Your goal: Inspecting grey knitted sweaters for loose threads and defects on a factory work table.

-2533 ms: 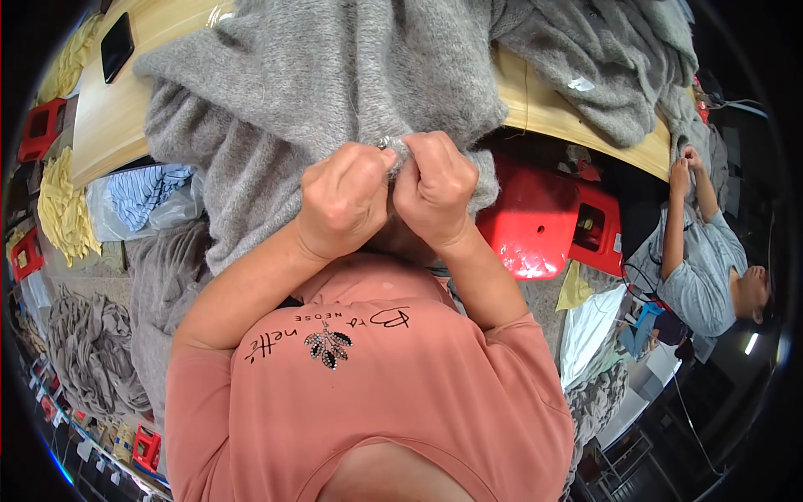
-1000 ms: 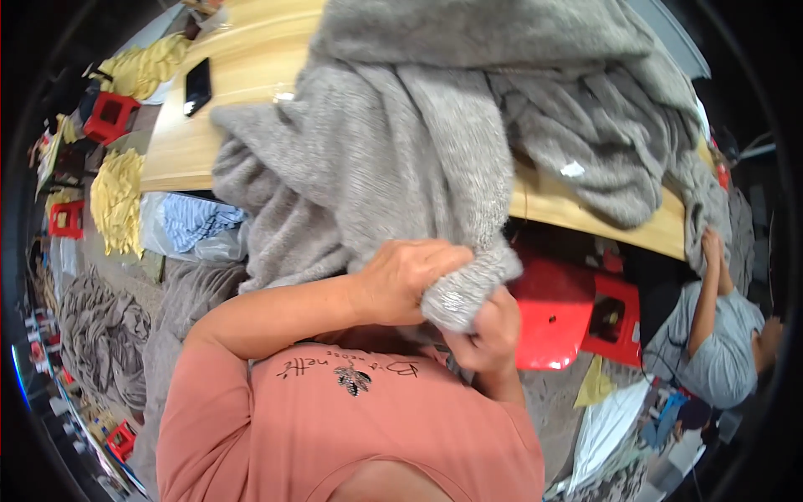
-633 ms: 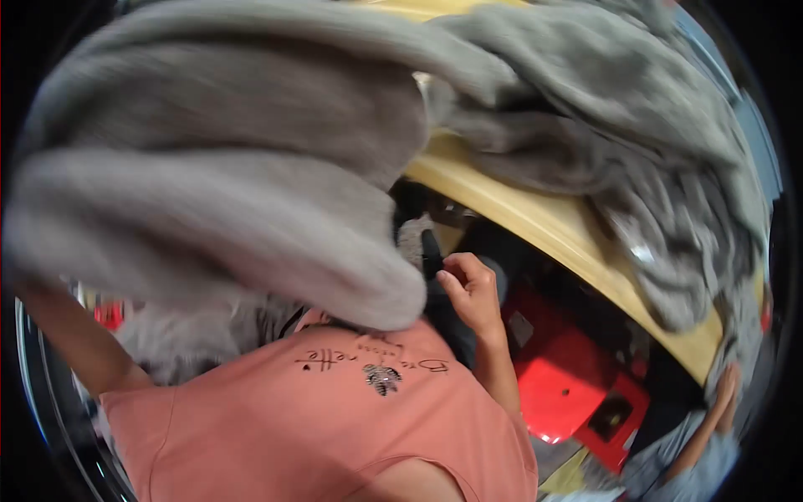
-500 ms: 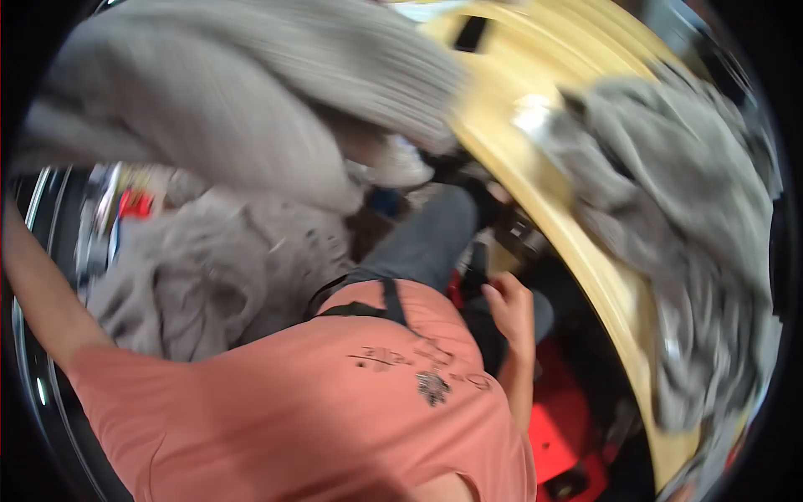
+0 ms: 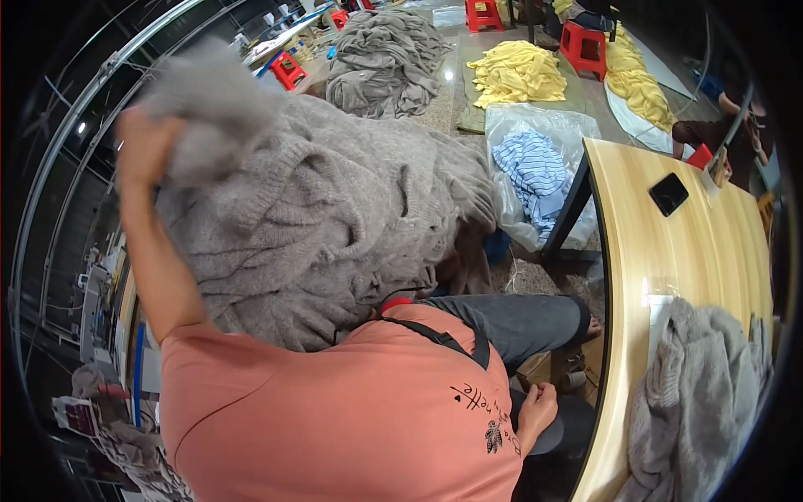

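Note:
My left hand [image 5: 150, 146] is raised at the upper left, closed on a grey knitted garment [image 5: 213, 109] that is smeared by motion. It hangs over the near end of a big heap of grey knitwear [image 5: 360, 192] with ribbed edges. Down by my lap, my right hand [image 5: 538, 407] rests near my thigh with its fingers curled in, and nothing shows in it. To its right, another grey knitted garment [image 5: 698, 385] lies on the near end of the wooden table [image 5: 677, 251], its lower part cut off by the view's rim.
A black phone [image 5: 669, 195] lies on the table. Beyond the heap are a second grey pile [image 5: 385, 63], yellow garments [image 5: 516, 74] and a clear bag with blue striped cloth [image 5: 531, 171]. Red stools [image 5: 583, 48] stand farther off. Another person [image 5: 728, 125] sits at the right.
The view has swung from close over the table to the room beyond. The grey garment that filled the upper left is now at the heap in my left hand. My right hand stays low.

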Motion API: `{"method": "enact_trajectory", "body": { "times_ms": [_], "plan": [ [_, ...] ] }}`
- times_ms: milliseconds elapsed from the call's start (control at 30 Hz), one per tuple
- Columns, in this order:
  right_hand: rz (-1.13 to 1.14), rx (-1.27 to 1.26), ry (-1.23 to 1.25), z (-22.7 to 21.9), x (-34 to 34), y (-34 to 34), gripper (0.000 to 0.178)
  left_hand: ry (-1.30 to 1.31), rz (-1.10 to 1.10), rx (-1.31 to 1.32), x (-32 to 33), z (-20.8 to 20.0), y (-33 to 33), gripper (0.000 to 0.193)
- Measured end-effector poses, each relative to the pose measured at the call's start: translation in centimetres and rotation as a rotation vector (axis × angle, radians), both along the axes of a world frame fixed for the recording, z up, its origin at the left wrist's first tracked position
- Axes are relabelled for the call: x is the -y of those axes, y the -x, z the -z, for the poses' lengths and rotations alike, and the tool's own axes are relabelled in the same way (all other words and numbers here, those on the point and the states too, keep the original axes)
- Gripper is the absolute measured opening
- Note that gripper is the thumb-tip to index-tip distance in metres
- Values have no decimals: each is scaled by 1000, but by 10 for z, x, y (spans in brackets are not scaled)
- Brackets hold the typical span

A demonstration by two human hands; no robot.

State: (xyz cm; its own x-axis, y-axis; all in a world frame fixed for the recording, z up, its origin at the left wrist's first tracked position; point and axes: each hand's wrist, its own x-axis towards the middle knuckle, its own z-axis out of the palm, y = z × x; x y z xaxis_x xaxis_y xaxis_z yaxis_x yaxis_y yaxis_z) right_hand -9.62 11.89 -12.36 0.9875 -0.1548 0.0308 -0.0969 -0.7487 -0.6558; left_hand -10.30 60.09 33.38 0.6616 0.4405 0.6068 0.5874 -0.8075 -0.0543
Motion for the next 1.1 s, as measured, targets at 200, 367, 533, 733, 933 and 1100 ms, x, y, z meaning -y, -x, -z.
{"method": "enact_trajectory", "body": {
  "times_ms": [200,367,533,733,933,1100],
  "plan": [
    [18,12,-16,-4,-1,5,13,-179,189,-367,68,30,-47,47],
    [29,63,-111,-10,0,12,11,-293,652,-326,157,13,-109,45],
    [180,241,-236,-20,3,43,11,-483,1354,-612,265,45,-182,47],
    [429,208,-390,-17,8,54,8,191,2214,-769,498,139,-232,53],
    [426,172,-184,-12,-4,41,8,202,2383,-86,670,270,-186,53],
    [467,239,-267,-14,0,45,9,570,2311,-654,673,251,-188,10]
  ]
}}
